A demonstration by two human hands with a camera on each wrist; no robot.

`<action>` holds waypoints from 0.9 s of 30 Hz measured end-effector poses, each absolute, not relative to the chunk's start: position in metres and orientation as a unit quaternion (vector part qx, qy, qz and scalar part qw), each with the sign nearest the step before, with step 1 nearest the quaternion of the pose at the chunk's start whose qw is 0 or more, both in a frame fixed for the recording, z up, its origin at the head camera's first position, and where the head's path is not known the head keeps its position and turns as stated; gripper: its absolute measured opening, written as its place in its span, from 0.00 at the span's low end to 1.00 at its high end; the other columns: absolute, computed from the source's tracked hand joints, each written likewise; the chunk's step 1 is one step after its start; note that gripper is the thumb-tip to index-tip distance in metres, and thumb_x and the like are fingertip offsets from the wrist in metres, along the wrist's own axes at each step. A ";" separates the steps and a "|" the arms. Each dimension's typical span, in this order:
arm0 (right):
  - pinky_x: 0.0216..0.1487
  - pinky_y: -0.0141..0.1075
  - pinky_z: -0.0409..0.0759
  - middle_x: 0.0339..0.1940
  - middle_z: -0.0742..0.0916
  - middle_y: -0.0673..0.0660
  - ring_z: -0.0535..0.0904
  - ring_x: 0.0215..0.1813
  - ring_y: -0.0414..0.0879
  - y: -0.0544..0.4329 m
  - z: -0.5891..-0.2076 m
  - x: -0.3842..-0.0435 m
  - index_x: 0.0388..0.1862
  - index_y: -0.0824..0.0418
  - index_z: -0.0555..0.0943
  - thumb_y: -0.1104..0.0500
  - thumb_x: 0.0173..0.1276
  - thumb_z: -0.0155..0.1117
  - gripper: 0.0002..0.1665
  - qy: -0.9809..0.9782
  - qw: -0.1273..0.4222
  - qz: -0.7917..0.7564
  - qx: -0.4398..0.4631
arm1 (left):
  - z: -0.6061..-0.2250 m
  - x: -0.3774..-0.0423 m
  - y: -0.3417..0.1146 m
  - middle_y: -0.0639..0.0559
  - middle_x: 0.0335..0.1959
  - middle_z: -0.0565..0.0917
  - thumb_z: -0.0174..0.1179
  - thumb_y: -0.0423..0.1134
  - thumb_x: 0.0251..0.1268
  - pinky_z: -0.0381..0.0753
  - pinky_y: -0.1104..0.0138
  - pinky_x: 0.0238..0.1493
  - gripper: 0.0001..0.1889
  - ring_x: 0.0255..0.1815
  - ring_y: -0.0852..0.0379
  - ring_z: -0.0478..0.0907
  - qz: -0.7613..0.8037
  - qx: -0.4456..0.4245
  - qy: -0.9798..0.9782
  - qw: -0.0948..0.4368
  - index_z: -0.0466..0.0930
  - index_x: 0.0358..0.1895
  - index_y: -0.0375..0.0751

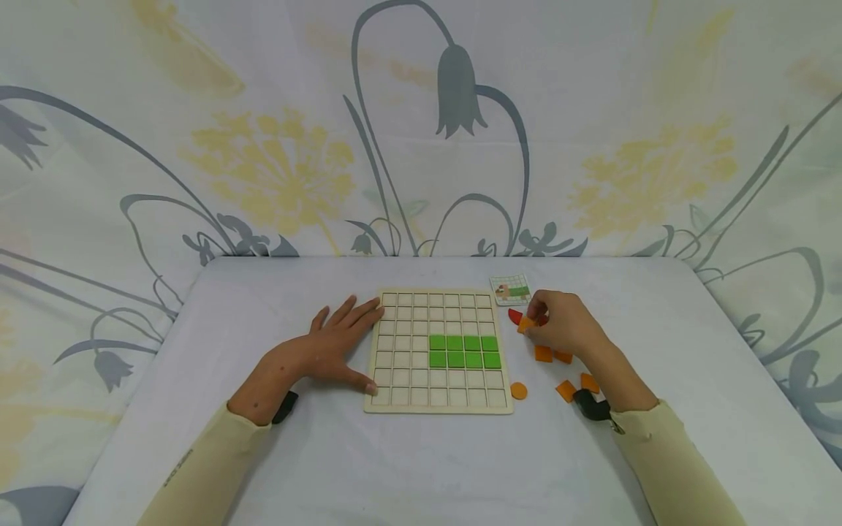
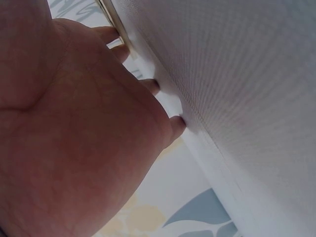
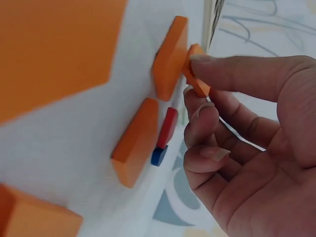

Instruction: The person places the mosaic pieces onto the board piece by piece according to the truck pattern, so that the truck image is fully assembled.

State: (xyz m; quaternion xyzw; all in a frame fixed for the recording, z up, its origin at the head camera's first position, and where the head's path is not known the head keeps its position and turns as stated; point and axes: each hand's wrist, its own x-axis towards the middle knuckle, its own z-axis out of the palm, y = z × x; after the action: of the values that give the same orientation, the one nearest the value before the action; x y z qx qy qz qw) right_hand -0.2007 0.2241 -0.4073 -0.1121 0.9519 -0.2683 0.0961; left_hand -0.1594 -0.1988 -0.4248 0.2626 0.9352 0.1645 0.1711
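A cream grid board [image 1: 438, 397] lies on the white table, with several green square tiles [image 1: 463, 351] set in two rows on its right side. My left hand [image 1: 329, 349] lies with spread, straight fingers against the board's left edge; in the left wrist view its palm hides most of the board. To the right of the board, my right hand [image 1: 567, 321] pinches an orange tile [image 3: 200, 89] between thumb and fingers, just above the table. A red piece [image 1: 515, 316] lies close by that hand.
Several loose orange tiles [image 1: 543, 354] lie below the right hand, and an orange disc [image 1: 519, 391] sits beside the board's lower right corner. A small picture card [image 1: 510, 290] is at the upper right of the board. A blue piece [image 3: 159, 155] shows in the right wrist view.
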 end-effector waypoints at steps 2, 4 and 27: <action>0.37 0.40 0.78 0.36 0.84 0.57 0.77 0.36 0.50 0.223 -0.406 -0.199 0.38 0.62 0.82 0.66 0.66 0.73 0.07 0.951 0.092 -0.269 -0.118 | -0.425 -0.159 -0.199 0.49 0.90 0.43 0.77 0.70 0.52 0.35 0.29 0.79 0.68 0.89 0.35 0.31 0.167 0.263 0.935 0.170 0.45 0.88 0.45; 0.36 0.40 0.78 0.35 0.84 0.56 0.77 0.36 0.50 0.220 -0.403 -0.197 0.38 0.61 0.82 0.66 0.67 0.73 0.06 0.951 0.087 -0.270 -0.124 | -0.424 -0.159 -0.199 0.49 0.90 0.42 0.77 0.69 0.52 0.35 0.29 0.79 0.68 0.89 0.35 0.31 0.167 0.263 0.935 0.171 0.45 0.88 0.45; 0.34 0.37 0.78 0.32 0.86 0.49 0.76 0.28 0.43 0.124 -0.395 -0.180 0.36 0.57 0.83 0.66 0.68 0.73 0.06 0.897 0.096 -0.339 -0.266 | -0.422 -0.158 -0.199 0.49 0.90 0.41 0.76 0.70 0.54 0.34 0.30 0.79 0.68 0.89 0.36 0.31 0.158 0.265 0.936 0.172 0.43 0.89 0.45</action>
State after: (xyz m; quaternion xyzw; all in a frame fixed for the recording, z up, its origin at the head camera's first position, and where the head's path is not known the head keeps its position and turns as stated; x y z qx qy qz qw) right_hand -0.1796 0.1244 -0.3951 -0.2660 0.8975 -0.3386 0.0956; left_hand -0.1584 -0.1992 -0.4218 0.2650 0.9355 0.1577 0.1724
